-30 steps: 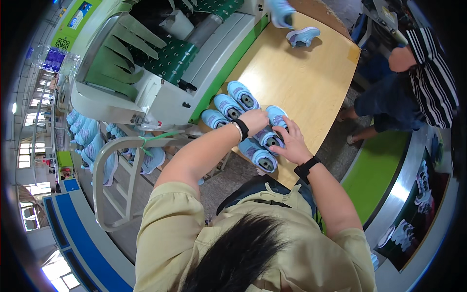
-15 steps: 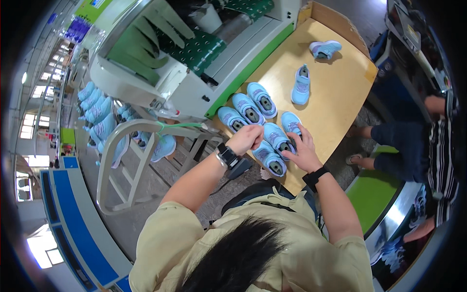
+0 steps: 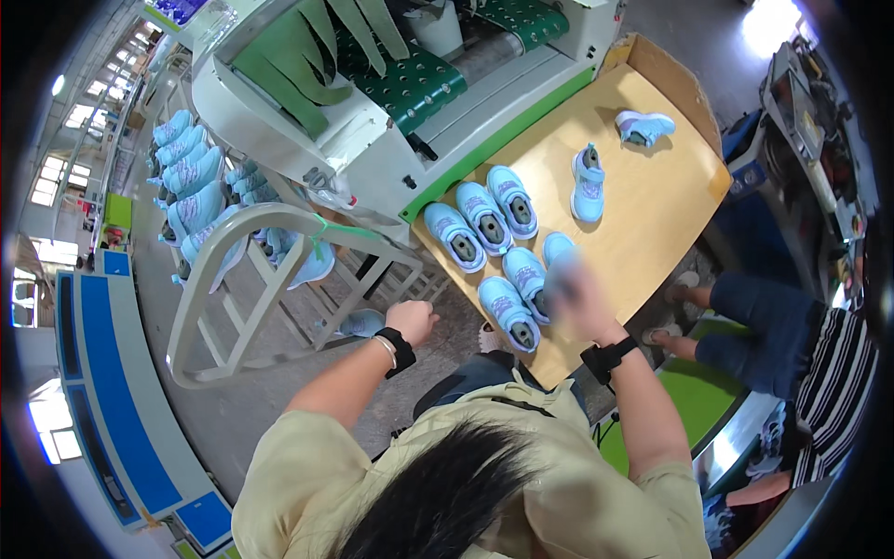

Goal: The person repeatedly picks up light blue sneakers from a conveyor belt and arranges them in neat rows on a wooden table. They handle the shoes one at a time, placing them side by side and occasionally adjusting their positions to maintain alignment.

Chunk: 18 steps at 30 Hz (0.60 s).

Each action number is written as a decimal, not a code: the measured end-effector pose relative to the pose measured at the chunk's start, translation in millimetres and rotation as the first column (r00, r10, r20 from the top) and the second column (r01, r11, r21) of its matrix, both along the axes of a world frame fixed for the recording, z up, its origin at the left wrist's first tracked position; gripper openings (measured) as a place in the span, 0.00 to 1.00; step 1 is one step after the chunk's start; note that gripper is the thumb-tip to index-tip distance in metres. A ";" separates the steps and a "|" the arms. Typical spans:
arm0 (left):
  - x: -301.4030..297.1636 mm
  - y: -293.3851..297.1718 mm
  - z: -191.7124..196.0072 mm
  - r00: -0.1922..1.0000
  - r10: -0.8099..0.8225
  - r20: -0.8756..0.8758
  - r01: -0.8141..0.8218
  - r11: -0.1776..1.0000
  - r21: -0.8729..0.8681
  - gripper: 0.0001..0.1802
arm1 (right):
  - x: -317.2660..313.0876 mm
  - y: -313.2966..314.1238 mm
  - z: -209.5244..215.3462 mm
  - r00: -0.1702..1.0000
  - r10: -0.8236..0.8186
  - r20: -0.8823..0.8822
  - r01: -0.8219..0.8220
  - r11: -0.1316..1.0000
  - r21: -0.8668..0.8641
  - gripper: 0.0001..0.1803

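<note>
On the yellowish tabletop (image 3: 643, 224) stand several light-blue shoes with dark inserts in their openings. Three sit side by side, among them a left shoe (image 3: 450, 230). Nearer me is a second group with a front shoe (image 3: 506, 306) and a middle shoe (image 3: 523, 270). My right hand (image 3: 585, 303) is over that group's right-hand shoe (image 3: 557, 245) and partly hides it; its fingers are blurred, so grip cannot be told. Off the table's left edge, my left hand (image 3: 413, 321) is closed in a fist, with nothing visible in it.
Farther off lie a single shoe (image 3: 588, 186) and a shoe on its side (image 3: 644, 128). A machine with a green perforated belt (image 3: 424, 93) borders the table. At left is a grey metal rack (image 3: 209, 279) beside more shoes (image 3: 191, 177). Another person (image 3: 773, 326) stands at right.
My left hand has moved left and down, away from the shoes. My right hand remains near the right-hand shoe, now blurred. The whole view has shifted slightly.
</note>
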State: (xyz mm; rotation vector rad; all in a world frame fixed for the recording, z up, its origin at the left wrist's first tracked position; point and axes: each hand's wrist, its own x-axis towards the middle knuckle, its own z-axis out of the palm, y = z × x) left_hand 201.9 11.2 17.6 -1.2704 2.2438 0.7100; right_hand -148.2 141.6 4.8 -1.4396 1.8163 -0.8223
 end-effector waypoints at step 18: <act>-169.3 -95.0 114.7 0.592 -0.197 -0.782 -0.073 0.953 -0.295 0.57 | -116.0 -176.5 18.2 0.979 0.168 0.113 -0.159 0.984 -0.083 0.40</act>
